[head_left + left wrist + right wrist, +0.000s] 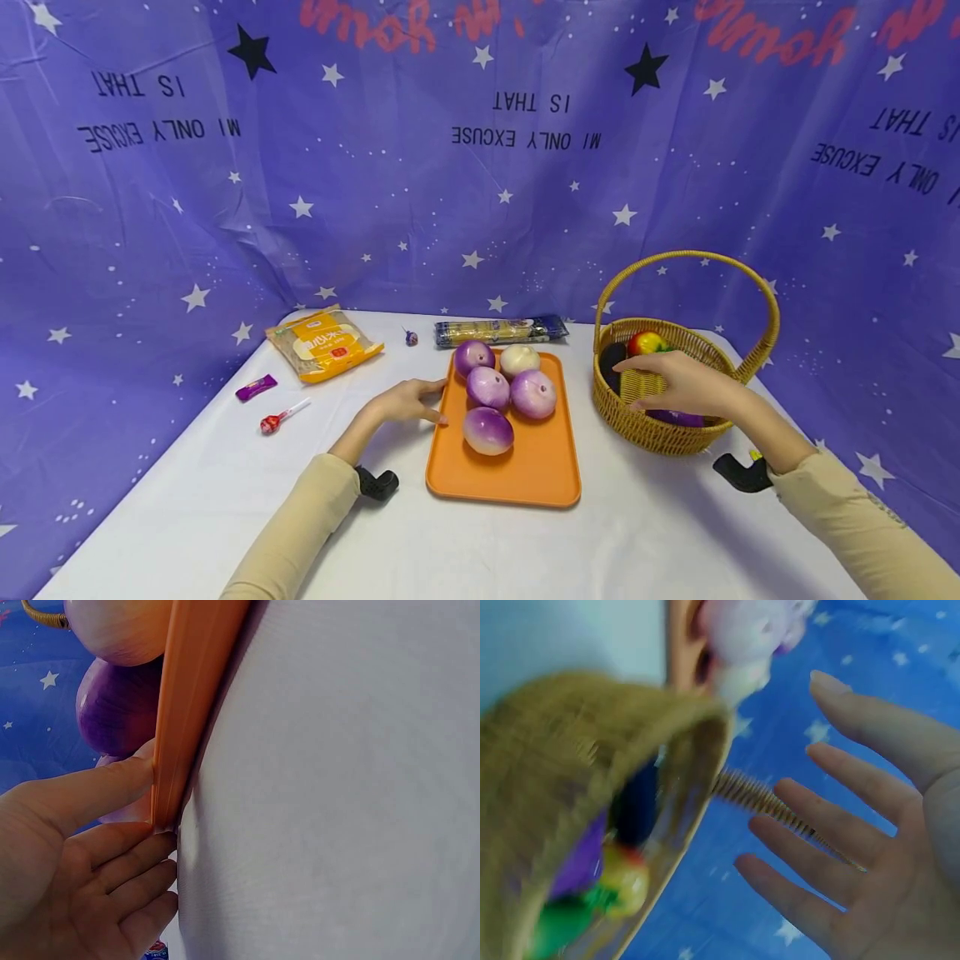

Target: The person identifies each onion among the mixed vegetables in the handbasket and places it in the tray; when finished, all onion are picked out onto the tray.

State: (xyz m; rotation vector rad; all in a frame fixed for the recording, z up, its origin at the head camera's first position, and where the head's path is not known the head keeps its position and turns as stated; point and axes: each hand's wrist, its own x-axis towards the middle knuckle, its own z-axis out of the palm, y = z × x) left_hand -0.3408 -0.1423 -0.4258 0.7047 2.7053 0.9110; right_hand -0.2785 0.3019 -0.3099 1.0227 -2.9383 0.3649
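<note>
On the white table stands an orange tray (536,467), holding several purple onions (489,430) and one pale onion (520,361). My left hand (402,402) grips the tray's left edge, with thumb and fingers at the rim in the left wrist view. Over the opening of a wicker basket (660,442) hovers my right hand (678,382), fingers spread with nothing in them. Inside the basket lie a red and yellow fruit (647,342), a dark rounded item (612,364) and something purple (677,418), partly hidden by the hand.
Behind the tray lies a long clear-and-blue packet (498,331). To the left are a yellow food bag (326,343), a purple wrapped candy (256,387), a red lollipop (281,417) and a small dark lollipop (410,337). The basket's tall handle (693,255) arches over its opening.
</note>
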